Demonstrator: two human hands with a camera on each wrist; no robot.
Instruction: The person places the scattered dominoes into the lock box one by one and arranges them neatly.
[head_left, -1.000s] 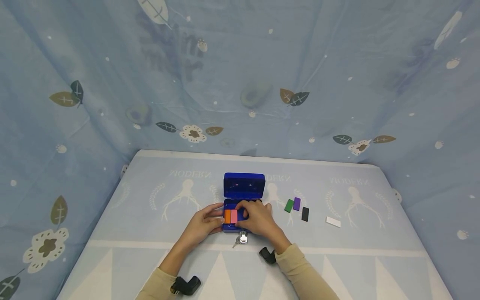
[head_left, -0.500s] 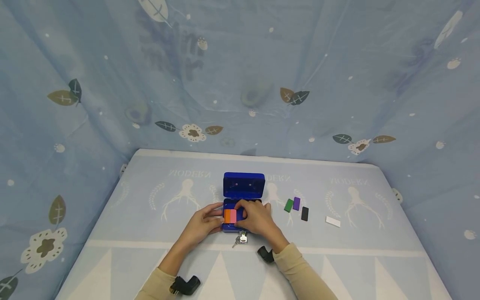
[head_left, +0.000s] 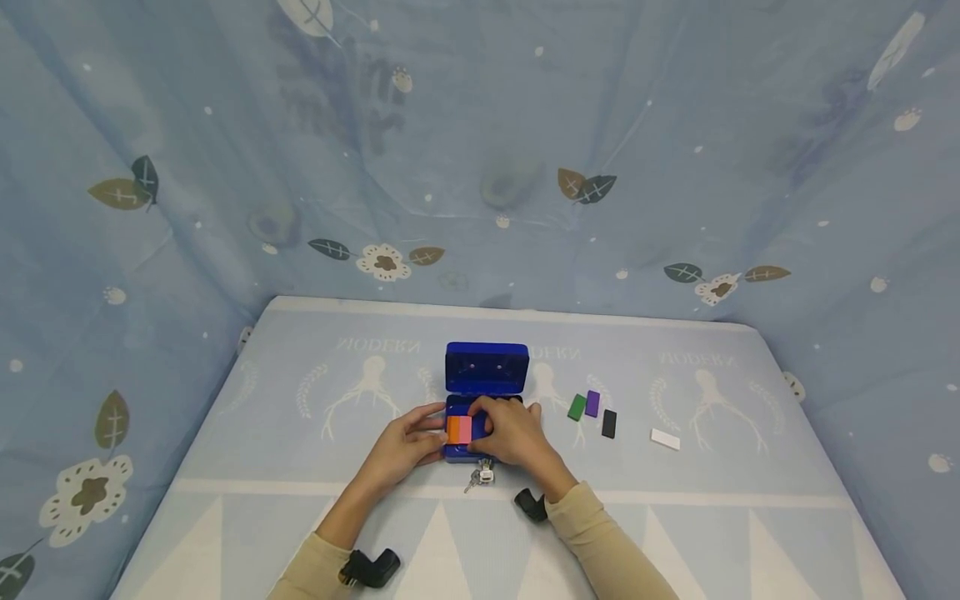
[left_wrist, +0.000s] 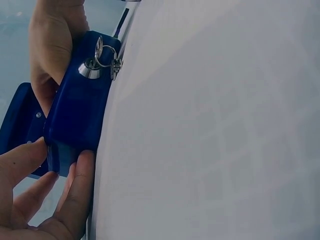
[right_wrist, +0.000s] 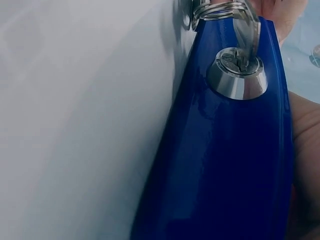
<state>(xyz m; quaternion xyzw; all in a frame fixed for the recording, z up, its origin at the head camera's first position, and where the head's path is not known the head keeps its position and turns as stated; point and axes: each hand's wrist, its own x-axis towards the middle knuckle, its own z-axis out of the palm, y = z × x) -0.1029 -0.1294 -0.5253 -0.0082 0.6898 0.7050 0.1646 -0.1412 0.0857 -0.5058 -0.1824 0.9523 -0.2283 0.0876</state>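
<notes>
A blue cash box (head_left: 448, 454) stands on the table with its lid (head_left: 487, 368) raised. Inside, at the left, an orange block (head_left: 453, 430) and a pink block (head_left: 466, 430) lie side by side. My right hand (head_left: 517, 433) reaches into the box, with thumb and index finger at the near and far ends of the pink block. My left hand (head_left: 405, 442) holds the box's left end, thumb at the rim and fingers (left_wrist: 80, 190) against the outer wall. A key (right_wrist: 247, 37) sits in the front lock (right_wrist: 237, 75). The right fingertips are hidden in both wrist views.
Right of the box lie a green block (head_left: 577, 407), a purple block (head_left: 592, 404), a black block (head_left: 609, 424) and, farther right, a white block (head_left: 665, 439). A second key (head_left: 472, 480) hangs from the ring at the box front. Patterned cloth (head_left: 495, 150) rises behind the table.
Both hands stay nearly still. The thin dark line between the orange and pink blocks has closed up, so they now look flush. The whole view shifts slightly.
</notes>
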